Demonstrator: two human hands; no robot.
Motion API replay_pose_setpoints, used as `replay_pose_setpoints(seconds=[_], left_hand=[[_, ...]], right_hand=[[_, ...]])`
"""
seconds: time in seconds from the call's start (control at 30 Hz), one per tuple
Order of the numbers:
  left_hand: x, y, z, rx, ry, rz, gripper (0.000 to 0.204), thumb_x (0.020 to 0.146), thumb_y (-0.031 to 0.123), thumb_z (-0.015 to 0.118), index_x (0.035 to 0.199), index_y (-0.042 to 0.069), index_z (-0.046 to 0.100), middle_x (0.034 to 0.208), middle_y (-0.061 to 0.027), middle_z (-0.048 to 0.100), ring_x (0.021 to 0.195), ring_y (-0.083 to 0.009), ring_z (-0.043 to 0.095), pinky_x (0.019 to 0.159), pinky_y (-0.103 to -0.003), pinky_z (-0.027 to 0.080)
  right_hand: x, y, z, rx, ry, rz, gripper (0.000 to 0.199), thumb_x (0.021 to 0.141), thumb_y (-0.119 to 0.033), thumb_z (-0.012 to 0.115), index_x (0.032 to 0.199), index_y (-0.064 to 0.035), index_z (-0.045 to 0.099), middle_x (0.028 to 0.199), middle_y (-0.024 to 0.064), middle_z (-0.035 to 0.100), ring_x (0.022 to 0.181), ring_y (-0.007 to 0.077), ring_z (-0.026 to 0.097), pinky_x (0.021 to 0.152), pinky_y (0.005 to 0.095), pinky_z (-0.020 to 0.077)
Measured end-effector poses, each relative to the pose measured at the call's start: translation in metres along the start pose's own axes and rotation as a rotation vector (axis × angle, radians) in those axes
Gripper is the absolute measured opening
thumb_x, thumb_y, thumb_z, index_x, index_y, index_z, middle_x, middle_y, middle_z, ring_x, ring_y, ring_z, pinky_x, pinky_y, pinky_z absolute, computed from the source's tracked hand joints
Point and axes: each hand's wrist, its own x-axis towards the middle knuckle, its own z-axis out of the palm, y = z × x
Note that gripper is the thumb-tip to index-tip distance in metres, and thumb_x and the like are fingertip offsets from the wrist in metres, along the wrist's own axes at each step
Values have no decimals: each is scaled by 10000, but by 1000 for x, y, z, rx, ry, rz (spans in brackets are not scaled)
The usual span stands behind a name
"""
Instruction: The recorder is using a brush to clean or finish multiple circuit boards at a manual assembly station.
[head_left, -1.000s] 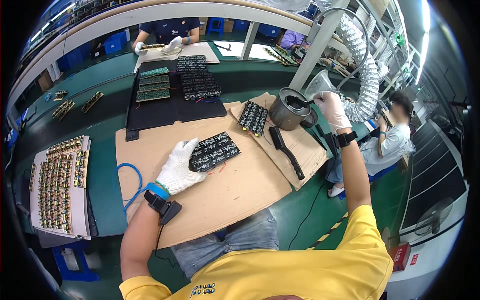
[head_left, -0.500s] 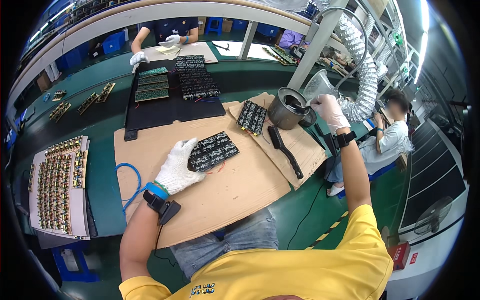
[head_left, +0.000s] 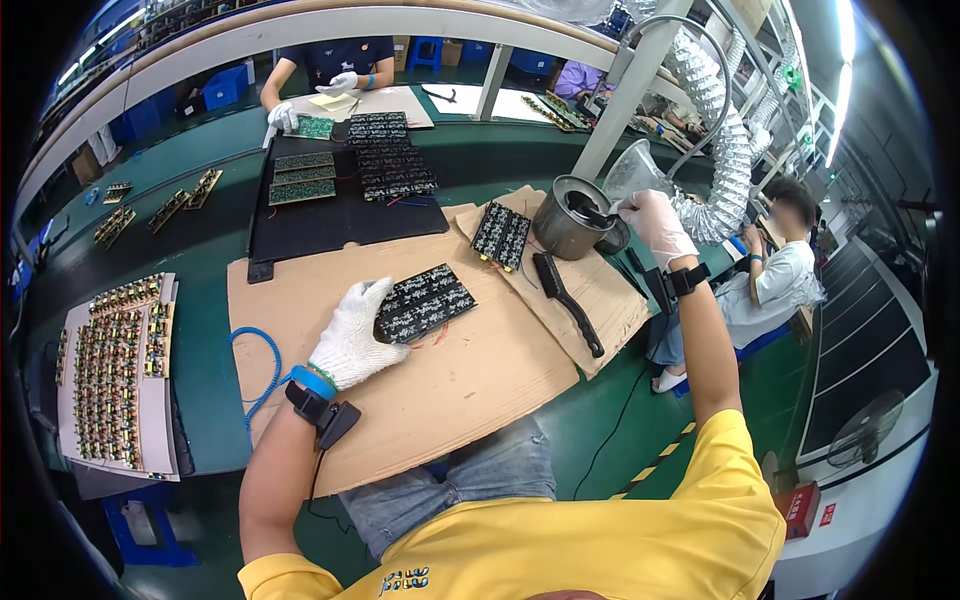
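1. On the green surface (head_left: 210, 360) lies a big flat sheet of brown cardboard (head_left: 470, 380), and a dark green circuit board with many small parts (head_left: 428, 300) rests on it.
2. The left hand (head_left: 352, 340), in a white knit glove, lies flat with fingers spread, touching the near left edge of that board.
3. The right hand (head_left: 655, 222), also gloved, is well apart from the board, off to the right. Its fingers are curled around a small dark tool at the rim of a round grey metal pot (head_left: 572, 215).
4. A black brush (head_left: 565, 300) lies between the board and the right hand.
5. Another dark circuit board (head_left: 502, 235) sits just beside the pot.
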Motion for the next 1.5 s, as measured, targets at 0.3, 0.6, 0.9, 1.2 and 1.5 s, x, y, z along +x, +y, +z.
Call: replay_pose_setpoints(seconds=[0.3, 0.6, 0.9, 1.2, 1.5], left_hand=[[0, 0, -2, 8, 4, 4, 988, 685, 279, 899, 1542, 28, 476, 1485, -248, 514, 1377, -420, 538, 1167, -453, 461], [-1, 4, -3, 20, 7, -16, 1005, 673, 274, 904, 1547, 35, 470, 1508, -238, 511, 1386, -412, 538, 1174, -453, 459], [0, 0, -5, -42, 14, -34, 1057, 684, 306, 888, 1590, 52, 407, 1556, -240, 459, 1409, -412, 517, 1176, -452, 458], [0, -2, -3, -5, 9, -70, 1085, 683, 298, 883, 1609, 47, 376, 1583, -250, 421, 1426, -412, 505, 1189, -448, 449], [0, -1, -4, -24, 14, -119, 1105, 660, 266, 896, 1600, 9, 375, 1544, -244, 473, 1394, -402, 540, 1170, -442, 472]], right_hand=[[-1, -4, -2, 156, 79, 2, 153, 868, -144, 755, 937, -14, 794, 891, 251, 736, 888, 430, 730, 811, 458, 583], [-5, -6, 0, 66, 38, -38, 150, 875, -142, 750, 933, -12, 794, 869, 252, 729, 872, 434, 724, 818, 458, 580], [-9, -5, 3, 110, 100, -64, 136, 877, -122, 750, 916, 5, 779, 873, 257, 726, 863, 439, 719, 796, 453, 572], [-12, 8, 1, 216, 182, 18, 143, 883, -112, 771, 967, 4, 781, 861, 229, 747, 833, 380, 748, 764, 405, 563], [-18, 11, 13, 95, 58, 4, 152, 898, -98, 759, 1021, -18, 800, 875, 214, 757, 844, 349, 756, 781, 387, 564]])
